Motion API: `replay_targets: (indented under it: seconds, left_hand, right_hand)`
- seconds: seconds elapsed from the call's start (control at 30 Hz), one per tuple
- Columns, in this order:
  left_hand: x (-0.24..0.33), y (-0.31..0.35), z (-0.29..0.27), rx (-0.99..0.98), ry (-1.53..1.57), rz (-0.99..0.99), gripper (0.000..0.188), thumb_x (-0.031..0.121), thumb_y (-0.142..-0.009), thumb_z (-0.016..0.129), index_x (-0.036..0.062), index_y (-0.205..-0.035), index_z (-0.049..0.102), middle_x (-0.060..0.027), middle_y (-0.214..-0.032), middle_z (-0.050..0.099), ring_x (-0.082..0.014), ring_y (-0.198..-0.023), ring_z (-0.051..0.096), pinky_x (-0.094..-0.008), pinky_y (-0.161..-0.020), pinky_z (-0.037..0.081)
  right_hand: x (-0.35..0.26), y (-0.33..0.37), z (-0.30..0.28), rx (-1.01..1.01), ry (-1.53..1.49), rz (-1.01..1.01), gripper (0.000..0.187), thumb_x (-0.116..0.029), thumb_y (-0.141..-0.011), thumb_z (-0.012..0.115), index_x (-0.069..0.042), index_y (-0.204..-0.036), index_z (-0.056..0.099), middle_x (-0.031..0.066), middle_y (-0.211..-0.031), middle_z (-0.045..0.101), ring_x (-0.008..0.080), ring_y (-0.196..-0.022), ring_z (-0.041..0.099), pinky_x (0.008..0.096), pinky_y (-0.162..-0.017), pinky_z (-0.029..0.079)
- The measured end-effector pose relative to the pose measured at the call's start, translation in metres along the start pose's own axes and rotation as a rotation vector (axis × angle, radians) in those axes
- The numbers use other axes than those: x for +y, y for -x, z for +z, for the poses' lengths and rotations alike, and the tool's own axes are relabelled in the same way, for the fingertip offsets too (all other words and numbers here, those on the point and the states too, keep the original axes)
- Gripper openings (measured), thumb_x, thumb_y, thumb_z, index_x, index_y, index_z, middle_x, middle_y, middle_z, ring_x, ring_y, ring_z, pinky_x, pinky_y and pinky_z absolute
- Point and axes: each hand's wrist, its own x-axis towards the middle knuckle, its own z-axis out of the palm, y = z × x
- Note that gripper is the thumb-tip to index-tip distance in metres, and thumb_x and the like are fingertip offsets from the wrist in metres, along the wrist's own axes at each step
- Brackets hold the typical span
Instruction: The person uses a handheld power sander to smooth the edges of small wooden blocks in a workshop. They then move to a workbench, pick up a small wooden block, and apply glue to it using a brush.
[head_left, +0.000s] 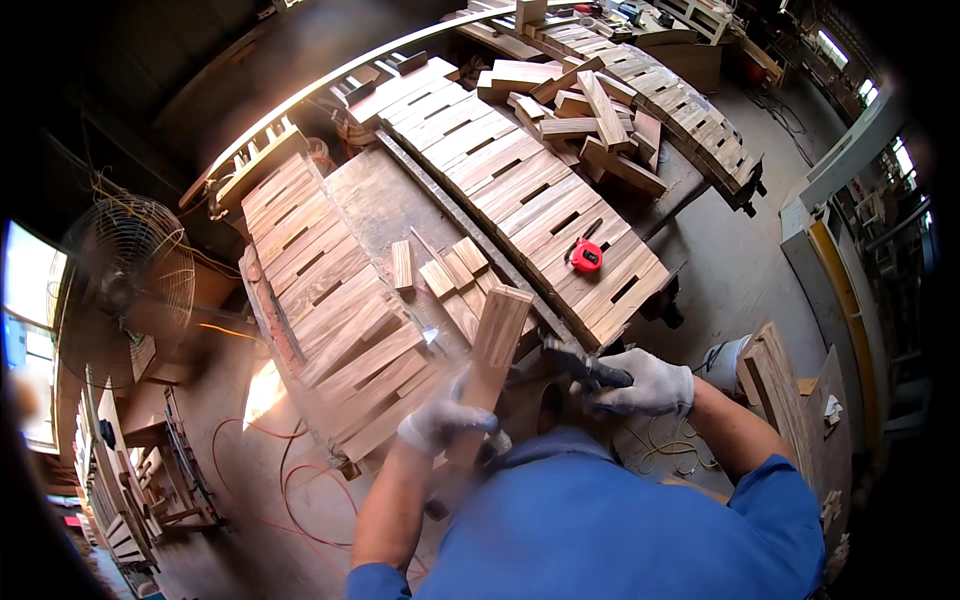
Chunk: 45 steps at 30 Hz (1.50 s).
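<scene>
My gloved left hand [436,422] is closed around a wooden block [497,345], which stands tilted up in front of my chest. To its right, my gloved right hand [652,383] grips a black-handled tool [592,369]; its exact kind cannot be made out. The tool's dark front end points toward the block, and I cannot tell whether they touch. Beyond my hands, a red tape measure [586,256] lies on a long row of slotted wooden pieces [520,190]. Another row of slotted pieces [310,260] lies to the left, with several short offcuts [455,270] between the rows.
A heap of loose wooden blocks [600,115] lies at the back, beside a further slotted row [670,85]. At the left stands a large fan [130,265]. An orange hose [290,480] loops over the floor. Boards [770,375] lean at the right.
</scene>
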Motion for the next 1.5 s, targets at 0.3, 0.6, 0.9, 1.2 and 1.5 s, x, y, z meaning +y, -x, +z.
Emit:
replay_targets:
  seconds: [0.3, 0.6, 0.9, 1.2, 1.5]
  left_hand:
    - [-0.006, 0.002, 0.006, 0.172, -0.643, 0.286, 0.079, 0.022, -0.076, 0.088, -0.0031, -0.145, 0.057, -0.013, -0.125, 0.071, -0.0183, -0.113, 0.065, -0.0359, -0.102, 0.051]
    - [-0.002, 0.003, 0.013, 0.268, -0.777, 0.335, 0.082, 0.021, -0.072, 0.096, -0.0054, -0.14, 0.059, -0.0125, -0.118, 0.074, -0.0162, -0.105, 0.066, -0.0342, -0.098, 0.054]
    - [0.01, 0.006, 0.028, 0.459, -1.07, 0.497, 0.066, 0.009, -0.071, 0.083, 0.0028, -0.134, 0.063, -0.0219, -0.115, 0.074, -0.0397, -0.108, 0.072, -0.0428, -0.095, 0.057]
    - [0.001, 0.003, 0.025, 0.656, -1.318, 0.667, 0.07, 0.017, -0.072, 0.089, 0.0048, -0.135, 0.062, -0.0216, -0.107, 0.074, -0.0392, -0.094, 0.075, -0.0444, -0.081, 0.059]
    - [0.005, 0.003, 0.019, 0.836, -1.59, 0.862, 0.07, 0.01, -0.075, 0.085, 0.0091, -0.14, 0.061, -0.0155, -0.093, 0.066, -0.0377, -0.083, 0.067, -0.0474, -0.072, 0.055]
  right_hand:
    - [-0.019, -0.003, 0.009, 0.432, 0.445, -0.051, 0.032, -0.017, -0.096, 0.068, -0.003, -0.125, 0.066, 0.0217, -0.104, 0.072, 0.0373, -0.101, 0.071, 0.0448, -0.091, 0.055]
    - [-0.012, -0.003, 0.01, 0.504, 0.691, -0.072, 0.034, -0.021, -0.095, 0.07, -0.007, -0.125, 0.064, 0.0241, -0.106, 0.07, 0.0446, -0.104, 0.067, 0.0524, -0.091, 0.053]
    - [-0.01, -0.004, 0.015, 0.585, 0.77, -0.075, 0.034, -0.02, -0.094, 0.07, -0.005, -0.124, 0.063, 0.0236, -0.104, 0.07, 0.0443, -0.101, 0.067, 0.0527, -0.089, 0.054]
    - [-0.003, -0.007, 0.016, 0.661, 0.925, -0.162, 0.026, -0.02, -0.094, 0.071, -0.006, -0.113, 0.062, 0.023, -0.097, 0.068, 0.0423, -0.097, 0.068, 0.0536, -0.087, 0.054]
    - [-0.012, -0.005, 0.015, 0.43, 0.604, 0.043, 0.031, -0.028, -0.094, 0.076, -0.005, -0.114, 0.067, 0.0207, -0.1, 0.072, 0.0362, -0.09, 0.074, 0.0444, -0.079, 0.057]
